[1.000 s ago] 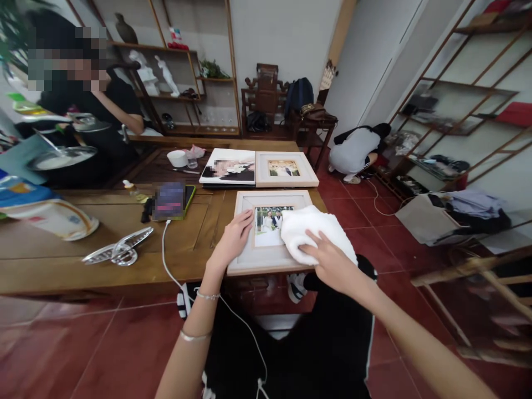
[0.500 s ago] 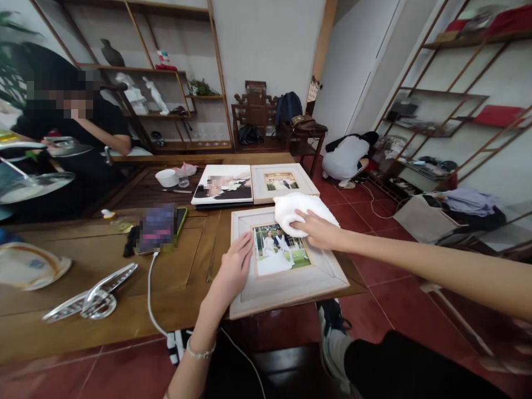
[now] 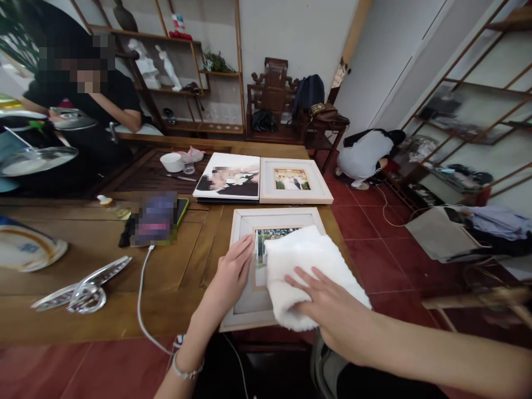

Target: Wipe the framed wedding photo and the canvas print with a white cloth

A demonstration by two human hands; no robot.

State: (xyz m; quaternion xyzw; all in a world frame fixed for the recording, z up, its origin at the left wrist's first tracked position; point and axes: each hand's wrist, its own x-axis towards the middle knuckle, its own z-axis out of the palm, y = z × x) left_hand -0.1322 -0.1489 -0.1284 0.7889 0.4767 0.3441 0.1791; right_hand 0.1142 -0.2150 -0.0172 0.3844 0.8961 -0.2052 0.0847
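Observation:
A pale wooden picture frame (image 3: 245, 223) holding a wedding photo lies flat at the near edge of the wooden table (image 3: 103, 266). My left hand (image 3: 231, 272) rests flat on the frame's left border, fingers stretched out. My right hand (image 3: 328, 302) presses a folded white cloth (image 3: 301, 266) onto the glass, fingers spread over it; the cloth covers most of the photo and the frame's right side.
Behind lie a second framed photo (image 3: 295, 180) and a photo album (image 3: 230, 177). A phone (image 3: 155, 217) with a white cable (image 3: 143, 299), a metal ornament (image 3: 81, 285), a plate (image 3: 25, 249) and a white bowl (image 3: 172, 161) are to the left. A person sits at left; another crouches by the shelves at right.
My right hand has drawn the cloth from the frame's far right corner down toward me, over the photo. The left hand stays on the frame's left side.

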